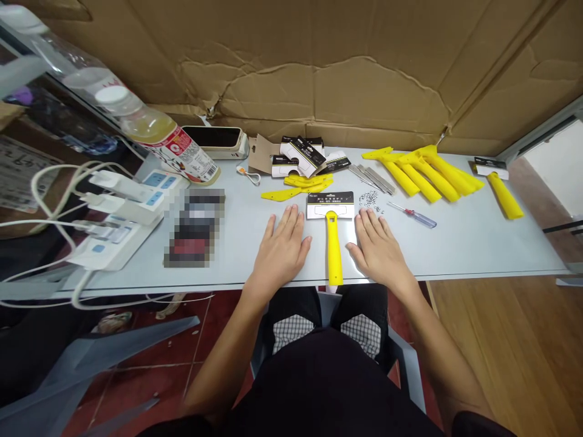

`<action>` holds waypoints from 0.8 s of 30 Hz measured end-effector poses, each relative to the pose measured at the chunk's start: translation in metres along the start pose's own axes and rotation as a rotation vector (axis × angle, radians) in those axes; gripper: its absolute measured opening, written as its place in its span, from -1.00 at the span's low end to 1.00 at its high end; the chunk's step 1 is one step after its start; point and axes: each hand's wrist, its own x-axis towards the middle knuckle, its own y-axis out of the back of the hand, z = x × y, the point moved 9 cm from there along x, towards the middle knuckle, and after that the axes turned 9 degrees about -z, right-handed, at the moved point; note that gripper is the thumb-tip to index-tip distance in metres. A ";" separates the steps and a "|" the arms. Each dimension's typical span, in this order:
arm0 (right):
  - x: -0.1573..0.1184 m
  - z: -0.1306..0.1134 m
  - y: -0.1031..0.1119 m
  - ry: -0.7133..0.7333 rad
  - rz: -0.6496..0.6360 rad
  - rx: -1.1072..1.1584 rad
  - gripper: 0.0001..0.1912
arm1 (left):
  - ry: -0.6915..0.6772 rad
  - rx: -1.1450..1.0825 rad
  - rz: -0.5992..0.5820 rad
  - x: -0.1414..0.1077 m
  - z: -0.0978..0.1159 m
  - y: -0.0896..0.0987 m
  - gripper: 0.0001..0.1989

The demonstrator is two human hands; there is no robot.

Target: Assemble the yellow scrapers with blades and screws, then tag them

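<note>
My left hand (pixel 283 247) lies flat on the table with its fingers stretched out, holding nothing. Palm down on the other side rests my right hand (pixel 379 247), also open. Between them is a scraper with a yellow handle (pixel 334 252), its head covered by a black and white printed card (pixel 330 207). Just beyond my right fingertips sits a small heap of screws (pixel 368 199). A screwdriver (pixel 413 215) with a clear handle lies to the right of the heap. Flat yellow plastic pieces (pixel 296 187) lie beyond my left hand.
Metal strips (pixel 373 179) and several yellow handles (pixel 428 173) lie at the back right, and another carded scraper (pixel 504 195) farther right. Printed cards (pixel 303 156) are piled at the back. Power strips (pixel 122 227), a drink bottle (pixel 170 142) and a blurred object (pixel 195 227) occupy the left.
</note>
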 end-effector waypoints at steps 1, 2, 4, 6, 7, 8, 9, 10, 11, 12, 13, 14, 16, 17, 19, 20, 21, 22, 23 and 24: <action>0.000 0.001 0.003 0.006 0.007 0.016 -0.23 | -0.001 0.001 -0.003 0.000 0.000 0.000 -0.32; 0.001 0.003 0.009 0.011 0.019 0.043 -0.27 | -0.002 0.003 -0.007 0.000 0.000 0.000 -0.32; 0.001 0.004 0.026 0.000 0.060 0.122 -0.39 | -0.007 0.004 -0.007 0.001 0.001 0.000 -0.32; 0.001 0.003 0.049 -0.066 0.133 0.199 -0.47 | -0.010 0.001 0.007 0.000 0.001 0.001 -0.32; 0.000 -0.001 0.061 -0.108 0.184 0.218 -0.48 | -0.011 -0.002 0.016 0.000 0.001 0.001 -0.33; 0.000 -0.009 0.071 -0.137 0.223 0.213 -0.47 | -0.013 -0.004 0.023 0.000 0.000 0.001 -0.33; 0.002 -0.022 0.078 -0.139 0.255 0.191 -0.46 | -0.016 -0.005 0.029 -0.001 0.000 0.001 -0.33; 0.005 -0.037 0.082 -0.124 0.259 0.166 -0.45 | -0.021 -0.004 0.031 -0.001 0.000 0.001 -0.34; 0.010 -0.052 0.080 -0.097 0.236 0.140 -0.43 | -0.026 -0.002 0.031 -0.001 0.000 0.000 -0.34; 0.015 -0.066 0.077 -0.082 0.208 0.117 -0.41 | -0.029 0.003 0.029 -0.001 0.000 0.000 -0.35; 0.021 -0.077 0.070 -0.069 0.175 0.100 -0.39 | -0.031 0.011 0.026 -0.001 -0.001 -0.001 -0.35; 0.028 -0.083 0.062 -0.069 0.132 0.091 -0.41 | -0.029 0.020 0.024 -0.001 -0.001 -0.002 -0.35; 0.037 -0.088 0.047 -0.078 0.067 0.091 -0.46 | -0.021 0.037 0.022 0.000 -0.002 -0.003 -0.35; 0.039 -0.088 0.042 -0.077 0.049 0.089 -0.51 | -0.018 0.040 0.023 0.000 -0.002 -0.003 -0.35; 0.038 -0.084 0.036 -0.063 0.044 0.076 -0.59 | -0.016 0.036 0.025 0.000 -0.002 -0.003 -0.34; 0.035 -0.081 0.035 -0.055 0.046 0.065 -0.57 | -0.016 0.032 0.028 0.001 -0.002 -0.003 -0.33; 0.032 -0.078 0.034 -0.046 0.045 0.053 -0.53 | -0.016 0.029 0.033 0.001 -0.002 -0.003 -0.33; 0.027 -0.075 0.034 -0.031 0.041 0.044 -0.48 | -0.015 0.028 0.041 0.001 -0.002 -0.002 -0.34; 0.022 -0.073 0.034 -0.004 0.032 0.038 -0.45 | -0.014 0.029 0.049 0.000 -0.002 -0.002 -0.34; 0.016 -0.072 0.034 0.034 0.022 0.033 -0.45 | -0.014 0.033 0.055 0.000 -0.002 -0.002 -0.34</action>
